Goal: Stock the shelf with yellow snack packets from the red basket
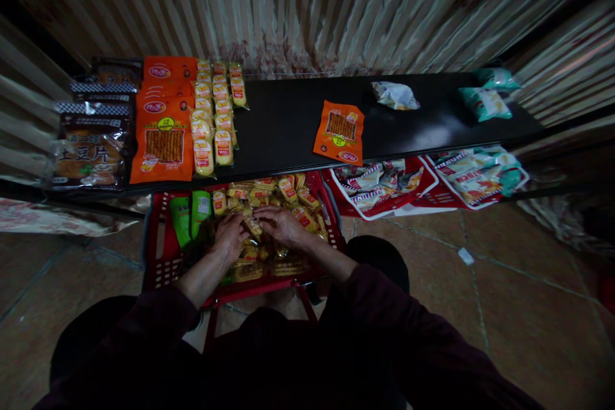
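A red plastic basket (163, 256) stands on the floor in front of me, filled with several small yellow snack packs (288, 191) and two green packets (192, 214). Both of my hands are down inside it. My left hand (229, 236) has its fingers curled over the yellow packs, with one pack (252, 224) held between the two hands. My right hand (284, 225) is curled over the pile beside it, fingertips touching that same pack.
A black shelf (288, 118) runs above the basket. On its left lie dark packets (89, 154), orange packets (163, 144) and rows of yellow packs (214, 115). One orange packet (339, 131) lies mid-shelf; white (394, 95) and green bags (485, 104) are to the right. Red-and-white bags (384, 189) sit below.
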### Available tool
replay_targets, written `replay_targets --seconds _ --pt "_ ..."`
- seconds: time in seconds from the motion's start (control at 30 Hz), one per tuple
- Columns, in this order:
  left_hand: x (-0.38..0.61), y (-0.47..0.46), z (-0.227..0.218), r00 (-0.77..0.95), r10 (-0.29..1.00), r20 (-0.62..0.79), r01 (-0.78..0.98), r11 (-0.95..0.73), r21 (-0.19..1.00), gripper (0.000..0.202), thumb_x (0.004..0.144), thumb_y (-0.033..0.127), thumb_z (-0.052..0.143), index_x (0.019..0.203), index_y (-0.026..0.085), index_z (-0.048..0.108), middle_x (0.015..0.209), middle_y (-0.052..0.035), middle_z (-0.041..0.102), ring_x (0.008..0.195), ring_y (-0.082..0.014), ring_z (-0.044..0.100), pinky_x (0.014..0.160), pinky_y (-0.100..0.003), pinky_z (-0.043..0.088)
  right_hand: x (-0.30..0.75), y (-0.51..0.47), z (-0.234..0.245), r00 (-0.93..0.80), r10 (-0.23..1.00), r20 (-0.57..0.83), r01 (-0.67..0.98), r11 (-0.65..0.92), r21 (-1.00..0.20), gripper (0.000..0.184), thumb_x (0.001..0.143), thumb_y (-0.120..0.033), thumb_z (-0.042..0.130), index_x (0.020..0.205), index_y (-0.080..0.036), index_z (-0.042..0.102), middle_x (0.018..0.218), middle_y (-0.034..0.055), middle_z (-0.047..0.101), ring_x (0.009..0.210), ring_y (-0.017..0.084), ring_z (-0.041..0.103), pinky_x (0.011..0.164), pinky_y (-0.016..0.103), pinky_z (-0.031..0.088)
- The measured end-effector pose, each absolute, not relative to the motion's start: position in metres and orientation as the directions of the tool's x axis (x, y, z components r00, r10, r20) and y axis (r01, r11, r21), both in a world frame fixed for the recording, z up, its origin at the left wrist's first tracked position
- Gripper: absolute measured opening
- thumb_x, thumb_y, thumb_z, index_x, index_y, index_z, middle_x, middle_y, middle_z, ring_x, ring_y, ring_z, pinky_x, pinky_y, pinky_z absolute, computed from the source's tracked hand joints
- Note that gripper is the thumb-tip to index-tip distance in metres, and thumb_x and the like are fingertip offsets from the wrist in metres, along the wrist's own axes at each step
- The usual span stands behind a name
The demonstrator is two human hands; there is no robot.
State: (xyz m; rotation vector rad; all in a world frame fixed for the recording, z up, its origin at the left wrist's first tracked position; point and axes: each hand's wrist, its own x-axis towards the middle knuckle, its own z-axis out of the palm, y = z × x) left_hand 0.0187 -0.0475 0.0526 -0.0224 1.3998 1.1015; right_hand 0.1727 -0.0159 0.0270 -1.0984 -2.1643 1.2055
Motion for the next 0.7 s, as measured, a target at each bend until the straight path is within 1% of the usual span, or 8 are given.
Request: replay_targets --seconds 0.13,0.23,0.3,0.4,0.5,0.57,0.7 --pt "0.020 -0.046 0.054 -0.214 0.575 -0.789 -0.622 0.543 0.564 0.008 0.073 0.016 0.062 0.075 0.017 0.055 0.069 0.0002 0.062 0.063 -0.0113 0.059 0.068 -0.029 0.048 0.172 -0.017 0.033 -0.605 0.796 -0.023 0.443 0.313 -0.840 0.027 0.086 -0.027 0.053 0.107 -0.018 0.068 0.113 0.0101 0.067 0.109 0.022 0.059 0.097 0.039 0.043" --pt "0.020 -0.046 0.056 -0.196 0.571 -0.797 -0.613 0.563 0.554 0.003 0.076 0.017 0.057 0.074 0.016 0.055 0.072 -0.0014 0.062 0.064 -0.0116 0.058 0.066 -0.028 0.047 0.172 -0.018 0.037 -0.613 0.788 -0.057 0.457 0.295 -0.839 0.033 0.088 -0.038 0.051 0.107 -0.017 0.068 0.111 0.0121 0.067 0.106 0.024 0.061 0.093 0.038 0.045" --pt "0.019 -0.046 0.056 -0.197 0.573 -0.796 -0.603 0.569 0.559 0.003 0.077 0.018 0.056 0.075 0.016 0.056 0.075 -0.0022 0.062 0.065 -0.0121 0.058 0.065 -0.028 0.047 0.172 -0.018 0.040 -0.619 0.781 -0.084 0.484 0.294 -0.824 0.038 0.087 -0.044 0.052 0.107 -0.016 0.068 0.111 0.0126 0.067 0.106 0.025 0.060 0.092 0.038 0.044" --pt "0.019 -0.046 0.056 -0.201 0.573 -0.795 -0.588 0.579 0.566 0.004 0.077 0.019 0.055 0.074 0.016 0.057 0.073 -0.0020 0.061 0.065 -0.0123 0.056 0.064 -0.026 0.046 0.172 -0.018 0.043 -0.616 0.777 -0.128 0.520 0.279 -0.807 0.042 0.084 -0.048 0.055 0.108 -0.016 0.067 0.111 0.0114 0.067 0.105 0.025 0.060 0.091 0.037 0.044" --pt "0.019 -0.046 0.054 -0.226 0.557 -0.799 -0.557 0.599 0.575 0.006 0.075 0.021 0.057 0.073 0.015 0.057 0.071 -0.0012 0.058 0.063 -0.0111 0.053 0.060 -0.024 0.043 0.171 -0.018 0.048 -0.624 0.765 -0.162 0.530 0.261 -0.807 0.043 0.079 -0.048 0.061 0.108 -0.017 0.066 0.109 0.0104 0.066 0.100 0.024 0.061 0.087 0.035 0.045" --pt "0.020 -0.046 0.054 -0.249 0.549 -0.798 -0.539 0.606 0.585 0.007 0.074 0.023 0.060 0.075 0.016 0.058 0.072 -0.0012 0.058 0.062 -0.0109 0.053 0.059 -0.023 0.042 0.171 -0.018 0.050 -0.614 0.764 -0.197 0.554 0.240 -0.797 0.043 0.077 -0.045 0.064 0.109 -0.015 0.064 0.109 0.0110 0.066 0.095 0.023 0.061 0.083 0.033 0.045" --pt "0.021 -0.048 0.056 -0.230 0.609 -0.759 -0.517 0.585 0.625 0.009 0.074 0.022 0.062 0.082 0.017 0.059 0.078 -0.0030 0.060 0.067 -0.0126 0.058 0.065 -0.027 0.046 0.171 -0.019 0.049 -0.574 0.779 -0.255 0.624 0.214 -0.751 0.032 0.078 -0.034 0.063 0.101 -0.013 0.064 0.096 0.0097 0.066 0.082 0.020 0.060 0.074 0.030 0.044"
